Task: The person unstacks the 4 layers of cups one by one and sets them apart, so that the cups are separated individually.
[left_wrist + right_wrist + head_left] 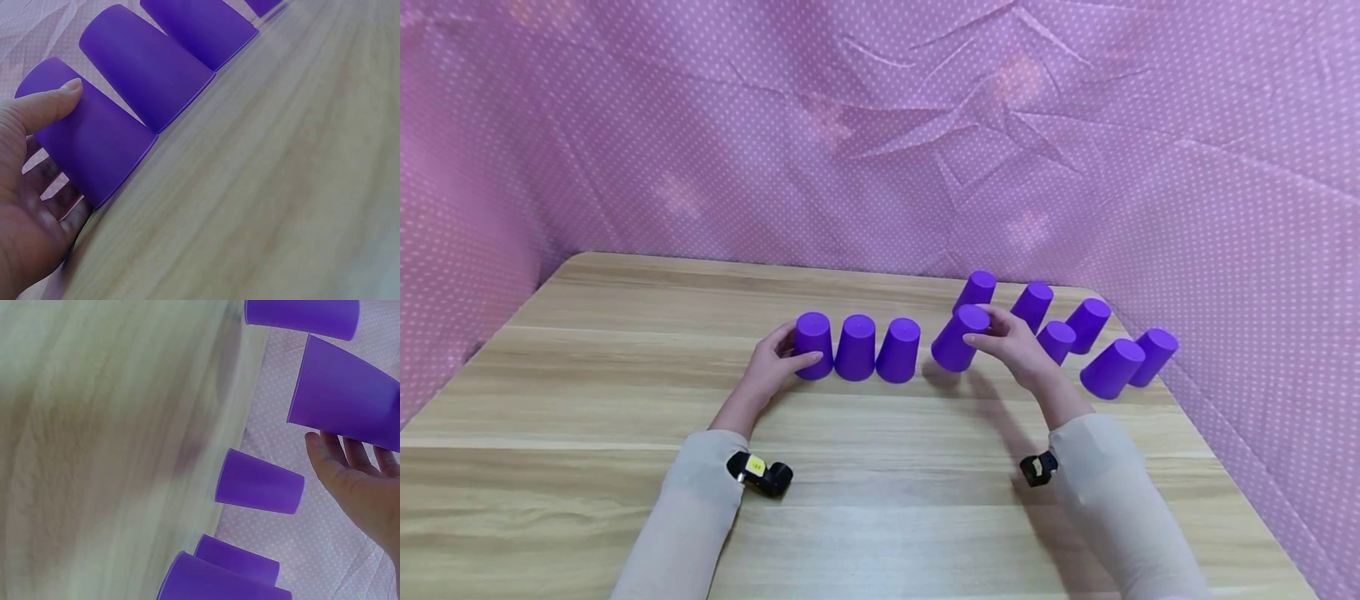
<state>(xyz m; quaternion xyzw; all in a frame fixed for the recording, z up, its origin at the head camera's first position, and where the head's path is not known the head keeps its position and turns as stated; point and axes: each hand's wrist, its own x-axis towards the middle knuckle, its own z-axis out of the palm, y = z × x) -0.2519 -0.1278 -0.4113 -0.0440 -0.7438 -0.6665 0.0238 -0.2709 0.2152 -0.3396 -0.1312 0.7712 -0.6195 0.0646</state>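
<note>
Three purple cups stand upside down in a side-by-side row near the middle of the table. My left hand (769, 364) grips the leftmost cup (813, 343), thumb on its near side, and its rim rests on the wood in the left wrist view. Beside it stand the middle cup (855, 348) and the right-hand cup (898, 351) of the row. My right hand (1011, 342) holds another upside-down purple cup (957, 340), slightly tilted and raised above the table, with a shadow below. It hangs a little to the right of the row.
Several more upside-down purple cups stand at the right back of the wooden table (880, 467), among them a near one (1111, 370) and a far one (976, 288). Pink dotted cloth (775, 150) hangs behind and beside the table. Each wrist wears a small black camera (760, 474).
</note>
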